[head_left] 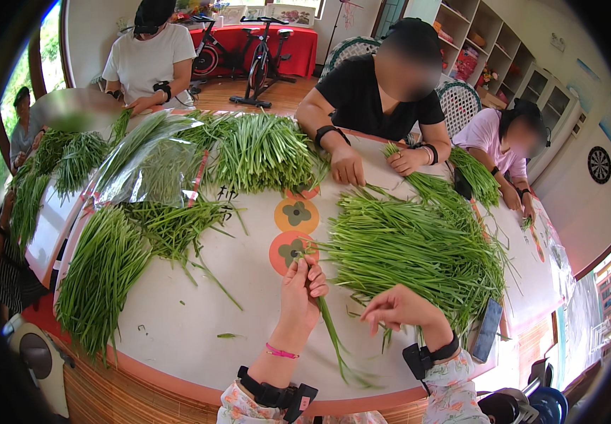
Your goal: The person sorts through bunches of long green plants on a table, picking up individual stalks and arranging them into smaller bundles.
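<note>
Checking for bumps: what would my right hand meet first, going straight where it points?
Likely the chive-like green stalks held by your left hand; depth is unclear.

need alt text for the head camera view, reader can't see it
A person's left hand holds a few long green stalks above a pale table, while the right hand hovers, apparently empty, beside a large heap of similar stalks. More greens and clear plastic lie to the left; other people are around the table.
</note>
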Demonstrator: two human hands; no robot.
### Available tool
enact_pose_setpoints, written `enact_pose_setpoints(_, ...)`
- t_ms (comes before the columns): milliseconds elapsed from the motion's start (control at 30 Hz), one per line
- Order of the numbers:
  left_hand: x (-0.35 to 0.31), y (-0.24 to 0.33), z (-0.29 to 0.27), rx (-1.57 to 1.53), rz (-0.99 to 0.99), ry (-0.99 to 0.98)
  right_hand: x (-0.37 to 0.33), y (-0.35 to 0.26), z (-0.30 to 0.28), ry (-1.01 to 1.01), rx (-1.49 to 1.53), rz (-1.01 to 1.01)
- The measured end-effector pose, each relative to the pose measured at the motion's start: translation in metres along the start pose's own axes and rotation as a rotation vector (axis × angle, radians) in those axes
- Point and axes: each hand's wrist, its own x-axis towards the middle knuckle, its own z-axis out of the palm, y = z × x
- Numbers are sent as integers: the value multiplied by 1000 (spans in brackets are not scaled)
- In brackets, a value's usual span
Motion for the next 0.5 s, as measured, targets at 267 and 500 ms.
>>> enact_pose_setpoints(267,-6,0,11,354,-124,-9,14,17,-3,878,-770,-366)
enact_pose_setpoints(500,-4,-3,12,248,-168,-31,18,18,1,964,-818,-395)
